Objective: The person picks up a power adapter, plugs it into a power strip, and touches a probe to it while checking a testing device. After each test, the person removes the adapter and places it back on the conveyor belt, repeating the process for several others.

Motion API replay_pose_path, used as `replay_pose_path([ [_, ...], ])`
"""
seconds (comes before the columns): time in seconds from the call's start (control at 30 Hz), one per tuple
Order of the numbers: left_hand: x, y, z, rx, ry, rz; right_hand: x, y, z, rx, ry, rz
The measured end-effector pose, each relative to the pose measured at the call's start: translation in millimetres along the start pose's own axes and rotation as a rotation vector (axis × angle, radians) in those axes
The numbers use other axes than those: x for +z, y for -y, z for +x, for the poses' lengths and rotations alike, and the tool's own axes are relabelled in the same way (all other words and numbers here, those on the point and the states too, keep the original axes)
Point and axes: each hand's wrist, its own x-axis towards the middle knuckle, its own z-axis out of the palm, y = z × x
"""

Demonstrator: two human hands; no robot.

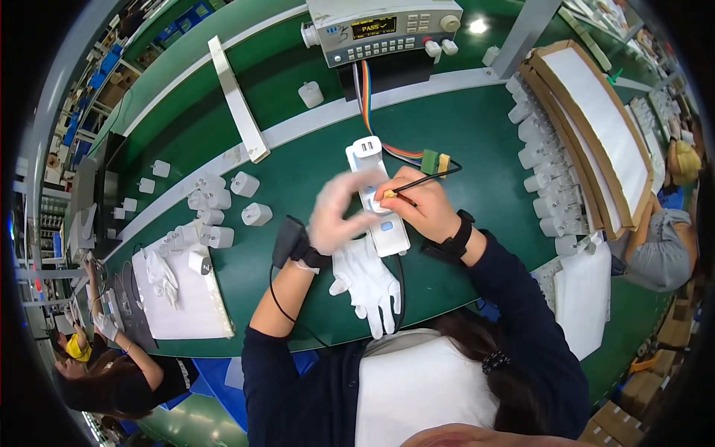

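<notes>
A white power strip lies in front of me on the green table, and a white charger block with two USB ports sits at its far end. My left hand, in a whitish glove, is at the strip's left side. It is smeared by motion, thumb and forefinger curving toward the strip. My right hand is bare and pinches a small yellow plug on a black cable over the strip's middle. What lies between the hands is partly hidden. An unworn white glove rests just nearer, beside the strip.
A bench meter with a lit screen stands at the back; a rainbow ribbon cable runs to a green connector block. White chargers are grouped left, near a white pad. More chargers line cardboard trays on the right.
</notes>
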Motion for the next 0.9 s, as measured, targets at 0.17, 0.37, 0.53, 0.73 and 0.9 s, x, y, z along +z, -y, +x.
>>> replay_pose_path([
  [0.17, 15, 6, -10, 0.077, 0.204, 0.156, -12, 14, 20, -0.268, -0.224, 0.053],
  [0.37, 17, 6, -8, 0.085, 0.209, 0.058, -4, -18, 65, -0.048, -0.202, 0.047],
  [0.53, 10, 9, -13, -0.086, 0.115, -0.129, 3, -28, 69, -0.055, -0.131, -0.096],
  [0.73, -67, 39, 97, 0.012, -0.139, 0.436, 4, -41, 66, -0.008, -0.134, -0.102],
  [0.9, -107, 110, 152, -0.164, 0.103, 0.874, 9, -35, 68, -0.009, -0.12, -0.045],
])
